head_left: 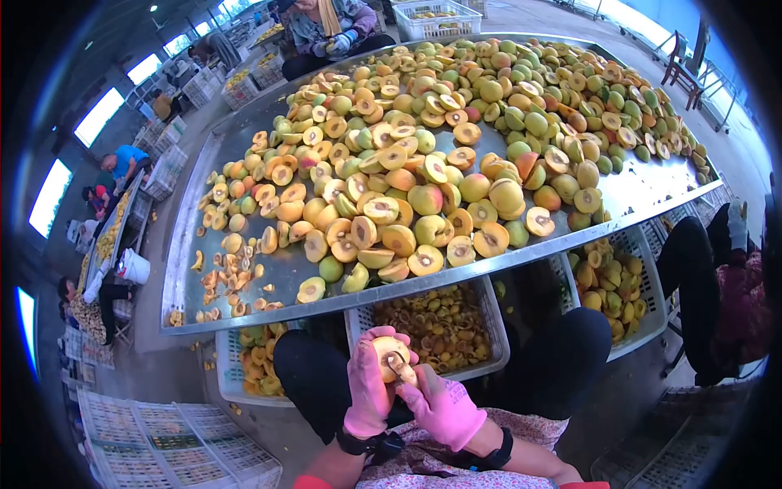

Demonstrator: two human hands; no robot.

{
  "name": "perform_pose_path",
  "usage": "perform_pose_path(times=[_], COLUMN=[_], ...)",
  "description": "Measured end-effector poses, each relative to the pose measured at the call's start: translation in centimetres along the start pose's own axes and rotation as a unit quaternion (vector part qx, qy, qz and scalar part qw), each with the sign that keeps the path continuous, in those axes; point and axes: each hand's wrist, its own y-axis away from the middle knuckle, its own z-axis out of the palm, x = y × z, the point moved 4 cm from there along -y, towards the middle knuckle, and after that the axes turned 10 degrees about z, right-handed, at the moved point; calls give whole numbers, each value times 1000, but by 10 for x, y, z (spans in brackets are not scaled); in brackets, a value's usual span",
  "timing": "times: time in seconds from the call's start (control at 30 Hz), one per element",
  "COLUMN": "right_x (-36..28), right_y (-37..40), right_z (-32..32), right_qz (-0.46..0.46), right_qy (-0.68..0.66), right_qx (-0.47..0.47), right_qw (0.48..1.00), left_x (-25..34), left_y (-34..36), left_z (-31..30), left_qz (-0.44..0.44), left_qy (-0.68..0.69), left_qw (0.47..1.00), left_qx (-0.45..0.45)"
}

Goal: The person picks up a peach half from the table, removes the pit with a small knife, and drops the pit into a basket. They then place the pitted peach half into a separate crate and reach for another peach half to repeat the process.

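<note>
My left hand (371, 385), in a pink glove, is closed around a cut apricot half (389, 349), its pale cut face turned up toward me. In my pink-gloved right hand (448, 410) is a small curved pitting knife (397, 359), its dark metal edge against the middle of the fruit. The fingers cover most of this tool, so its handle is hidden. Both hands are together above my lap, just before the metal table (326, 310). Halved and whole apricots (391, 187) are heaped on that table.
Pits and scraps (232, 273) lie at the table's near left. Below are a crate of scraps (498, 359), a crate of fruit halves (652, 322) and another crate (230, 371). Stacked white crates (175, 436) stand lower left. A co-worker (338, 24) sits across; another person (737, 301) is at right.
</note>
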Motion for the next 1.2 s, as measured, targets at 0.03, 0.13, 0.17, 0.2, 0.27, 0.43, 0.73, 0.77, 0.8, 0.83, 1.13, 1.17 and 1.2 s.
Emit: perform_pose_path(times=[0.03, 0.13, 0.17, 0.2, 0.27, 0.43, 0.73, 0.77, 0.8, 0.83, 1.13, 1.17, 1.2], right_x=[0, 0, -1, 0, 1, 3, 7, 7, 8, 7, 13, 16, 18], right_y=[1, 3, 3, 3, 1, 4, 1, 0, -1, -1, -7, -8, -10], right_z=[0, -3, -2, -1, 2, 2, -3, -3, -3, -4, -7, -5, -3], right_qz=[4, 22, 30, 39, 55, -29, 1, 6, 12, 18, 102, 101, 99], right_qy=[14, 51, 61, 72, 96, 27, 22, 22, 23, 16, 1, -2, -6], right_qx=[-1, -6, -9, -11, -21, 24, 14, 12, 9, 7, -98, -108, -118], right_qw=[1000, 998, 998, 997, 994, 999, 1000, 1000, 1000, 1000, 990, 989, 988], left_x=[1, -1, -2, -4, -8, -3, -13, -13, -15, -19, -22, -22, -22], left_y=[1, 5, 6, 7, 9, 10, 6, 5, 5, 4, 1, 1, 0], left_z=[2, 5, 6, 6, 6, 19, 23, 24, 22, 20, 11, 10, 10], left_qz=[13, 41, 50, 59, 68, 80, 84, 79, 79, 78, 84, 85, 86], left_qy=[-20, -57, -63, -68, -65, -16, -23, -25, -23, -20, -113, -133, -134], left_qw=[1000, 998, 997, 996, 995, 995, 993, 993, 993, 994, 990, 987, 987], left_qx=[-2, 2, 10, 17, 35, 59, 84, 85, 83, 80, 31, 18, 18])
